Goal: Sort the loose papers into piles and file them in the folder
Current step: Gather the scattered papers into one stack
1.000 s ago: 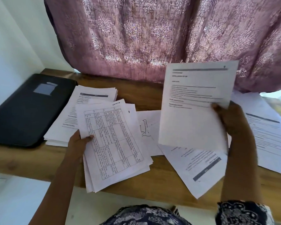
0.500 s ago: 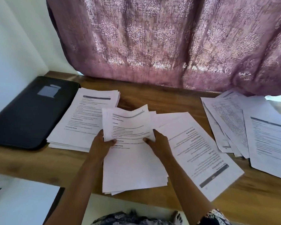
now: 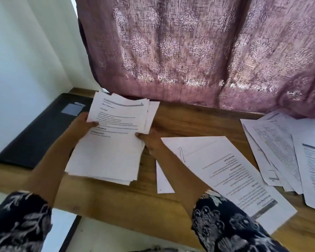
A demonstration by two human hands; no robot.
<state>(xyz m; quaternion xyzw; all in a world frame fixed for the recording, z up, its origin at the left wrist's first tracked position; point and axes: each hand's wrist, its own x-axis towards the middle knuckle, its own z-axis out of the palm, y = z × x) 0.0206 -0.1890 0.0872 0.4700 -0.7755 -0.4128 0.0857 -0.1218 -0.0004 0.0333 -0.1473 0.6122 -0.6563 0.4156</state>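
Matt white printed paper in the stack at centre left and the loose sheets at right. Smooth grained wood with a faint sheen on the table. Matt black cover on the folder at left. Woven mauve cloth with glinting pattern in the curtain above.

Wooden counter, brown grain, runs L to R. Far L, at the wall corner: black folder, closed, flat, w/ a pale label near its back end. Just R of it a stack of sheets, near end low over the wood; can't tell if it rests there. Centre-R: printed sheet, text upside down, overlapping a sheet w/ a small drawing. Far R: loose spread of papers, overlapping, fanned, running off the edge of view.
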